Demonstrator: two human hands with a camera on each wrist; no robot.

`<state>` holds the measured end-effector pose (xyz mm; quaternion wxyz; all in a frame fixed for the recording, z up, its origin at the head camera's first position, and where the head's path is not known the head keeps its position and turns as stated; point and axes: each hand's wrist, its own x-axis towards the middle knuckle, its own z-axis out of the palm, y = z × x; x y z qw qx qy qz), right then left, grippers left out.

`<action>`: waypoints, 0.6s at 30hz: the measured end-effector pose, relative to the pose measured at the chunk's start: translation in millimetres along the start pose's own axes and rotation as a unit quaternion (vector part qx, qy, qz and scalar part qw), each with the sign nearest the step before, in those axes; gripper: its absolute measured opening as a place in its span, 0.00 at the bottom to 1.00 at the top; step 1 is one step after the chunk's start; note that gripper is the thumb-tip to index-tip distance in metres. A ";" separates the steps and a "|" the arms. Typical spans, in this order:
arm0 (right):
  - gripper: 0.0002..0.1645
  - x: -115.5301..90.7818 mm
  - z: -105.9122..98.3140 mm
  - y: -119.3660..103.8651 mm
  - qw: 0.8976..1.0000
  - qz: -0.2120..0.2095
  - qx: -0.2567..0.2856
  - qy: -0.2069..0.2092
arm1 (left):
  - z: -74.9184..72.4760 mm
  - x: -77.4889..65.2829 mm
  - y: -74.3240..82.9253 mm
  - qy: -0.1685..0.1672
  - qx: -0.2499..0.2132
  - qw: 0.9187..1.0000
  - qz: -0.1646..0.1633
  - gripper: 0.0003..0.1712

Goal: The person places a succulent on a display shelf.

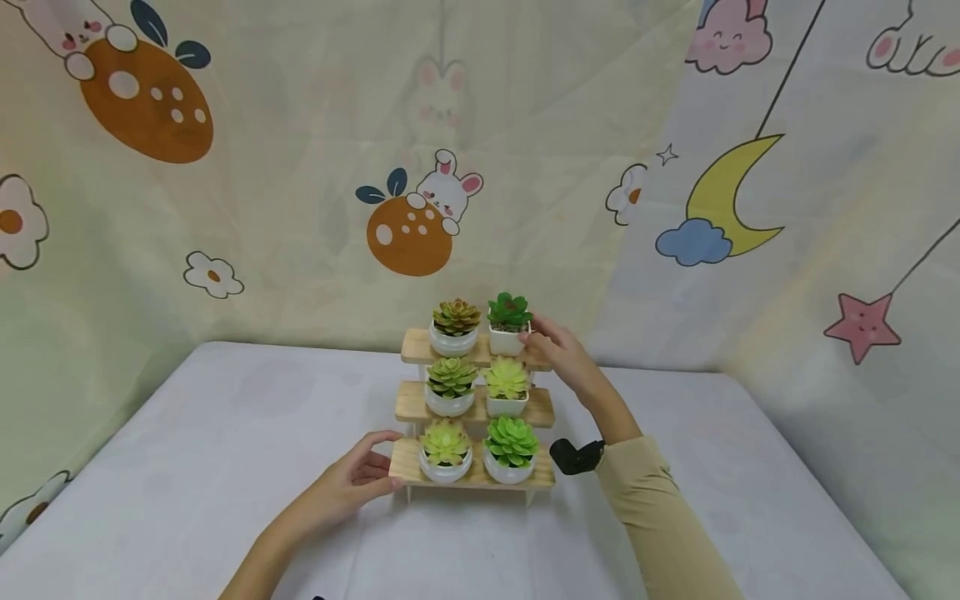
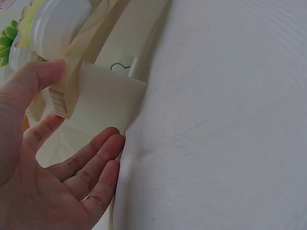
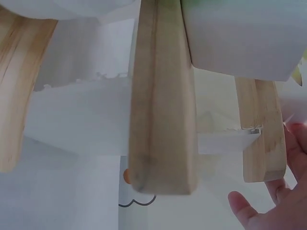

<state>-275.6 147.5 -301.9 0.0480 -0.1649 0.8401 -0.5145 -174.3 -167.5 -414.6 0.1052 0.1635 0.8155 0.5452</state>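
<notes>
A three-tier plant stand with wooden shelves [image 1: 472,481] and white supports [image 2: 108,96] holds several small potted succulents. My left hand [image 1: 352,483] pinches the left end of the lowest shelf, thumb on top and index finger below; its other fingers spread near the white support. At the top right, my right hand [image 1: 566,354] holds a dark green succulent [image 1: 510,312] in a square white pot by its right side. Beside that pot sits a brownish succulent [image 1: 456,321]. The middle shelf carries two paler green succulents, and the lowest a yellow-green one [image 1: 446,443] and a bright green one [image 1: 512,442].
The stand is on a table with a white cloth [image 1: 225,467], near its back edge. Behind and around hangs a pale curtain [image 1: 300,167] printed with rabbits, flowers and a moon. A black wrist device [image 1: 576,457] is on the right forearm, beside the stand.
</notes>
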 end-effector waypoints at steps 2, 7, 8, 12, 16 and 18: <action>0.37 -0.4 -0.5 0.1 1.000 0.004 -0.002 0.002 | 0.8 -0.1 -0.2 0.000 0.000 1.000 0.003 0.34; 0.38 -0.9 -3.1 0.4 1.000 0.007 0.003 0.009 | 1.8 2.3 2.0 0.003 0.001 1.000 -0.002 0.34; 0.38 -0.9 -3.7 0.4 1.000 0.007 0.004 0.009 | 1.9 2.9 2.4 0.003 0.000 1.000 -0.004 0.35; 0.38 -0.9 -5.7 0.1 1.000 0.007 0.006 0.007 | 2.0 5.0 3.0 0.004 0.002 1.000 -0.007 0.35; 0.38 -4.9 -7.7 -1.3 1.000 0.009 0.010 0.021 | 2.2 6.5 2.7 0.002 0.006 1.000 -0.004 0.34; 0.38 -8.8 -9.1 -0.6 1.000 -0.001 0.002 0.030 | 2.2 6.4 4.0 0.002 0.009 1.000 -0.006 0.35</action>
